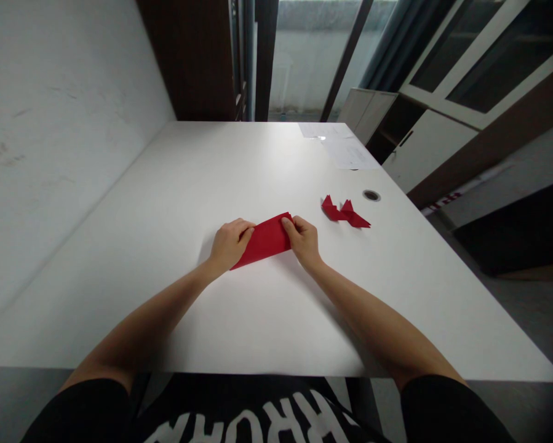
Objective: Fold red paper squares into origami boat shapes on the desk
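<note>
A folded red paper (267,240) is held between my two hands just above the middle of the white table, its right end higher than its left. My left hand (230,243) is closed on the paper's left end, thumb on top. At the right end, my right hand (302,239) pinches the paper near its upper corner, with the thumb on the near face and the other fingers mostly hidden behind. Two small folded red paper shapes with pointed tips, one left (331,209) and one right (354,215), lie touching to the right of my right hand.
White paper sheets (350,154) lie at the table's far right corner. A round cable hole (371,195) is near the right edge of the white table (133,246). A wall (64,123) runs along the left side, and cabinets (428,147) stand beyond the right.
</note>
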{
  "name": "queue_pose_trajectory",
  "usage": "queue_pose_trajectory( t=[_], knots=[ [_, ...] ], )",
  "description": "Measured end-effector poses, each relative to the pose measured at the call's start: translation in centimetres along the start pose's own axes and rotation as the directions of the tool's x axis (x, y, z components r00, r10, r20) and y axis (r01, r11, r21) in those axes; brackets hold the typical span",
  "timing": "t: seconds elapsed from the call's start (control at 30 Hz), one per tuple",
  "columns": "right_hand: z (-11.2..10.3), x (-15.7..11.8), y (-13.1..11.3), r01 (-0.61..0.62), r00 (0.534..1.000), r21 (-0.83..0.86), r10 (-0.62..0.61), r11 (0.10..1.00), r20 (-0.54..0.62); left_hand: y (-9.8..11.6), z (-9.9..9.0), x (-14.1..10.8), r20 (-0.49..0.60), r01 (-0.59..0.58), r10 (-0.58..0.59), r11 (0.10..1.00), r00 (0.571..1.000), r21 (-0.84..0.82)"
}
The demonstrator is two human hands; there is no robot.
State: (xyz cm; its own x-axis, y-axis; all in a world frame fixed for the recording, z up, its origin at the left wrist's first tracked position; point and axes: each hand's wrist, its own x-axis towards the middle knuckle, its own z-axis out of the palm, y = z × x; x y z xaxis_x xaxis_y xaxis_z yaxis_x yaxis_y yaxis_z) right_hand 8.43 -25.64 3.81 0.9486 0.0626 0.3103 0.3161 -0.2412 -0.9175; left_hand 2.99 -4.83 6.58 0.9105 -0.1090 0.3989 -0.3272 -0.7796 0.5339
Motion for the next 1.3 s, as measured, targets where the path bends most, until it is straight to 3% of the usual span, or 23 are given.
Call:
queue_pose_trajectory(
  t=[0.57, 1.3],
  knots=[
    [0.04, -0.09, 0.25, 0.007, 0.997, 0.097, -0.015, 0.995, 0.076, 0.07, -0.24, 0.16, -0.042, 0.095, -0.101, 0.987, 0.994, -0.127],
    [0.03, -0.3, 0.22, 0.021, 0.999, 0.102, -0.025, 0.995, 0.033, -0.02, -0.17, -0.18, -0.049, 0.005, -0.003, 0.999, 0.999, 0.048]
  ],
)
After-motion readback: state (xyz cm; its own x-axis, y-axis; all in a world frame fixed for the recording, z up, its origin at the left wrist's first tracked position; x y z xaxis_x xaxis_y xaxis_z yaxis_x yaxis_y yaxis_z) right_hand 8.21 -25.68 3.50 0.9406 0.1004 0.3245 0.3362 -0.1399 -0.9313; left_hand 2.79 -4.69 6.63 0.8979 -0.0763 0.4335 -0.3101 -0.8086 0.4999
